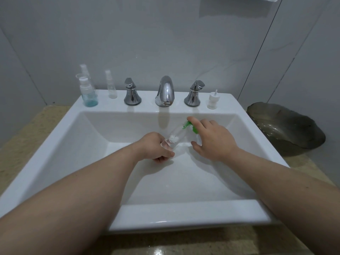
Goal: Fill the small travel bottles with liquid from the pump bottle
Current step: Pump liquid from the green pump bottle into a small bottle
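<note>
Pump bottle (174,138): clear, with a green pump head (189,126), held tilted over the basin of the sink (184,212), nozzle end raised toward the spout (165,92). The left hand (154,146) has its fingers curled round the base. The right hand (213,138) is spread, forefinger lying on the pump head, thumb apart below. A pale shape sits under its palm; whether it is gripped cannot be told.

Small bottles stand on the back ledge, well apart from the hands: a blue-tinted bottle (89,96) and a clear bottle (111,87) at left. A white cap (213,101) stands at right.

Assessment: pumping appears in hand, yet no open small bottle is plainly seen under the nozzle. Recommended: confirm the receiving neck is directly beneath the nozzle, steady the base firmly, press in short strokes, and keep the work over the basin to catch drips.
</note>
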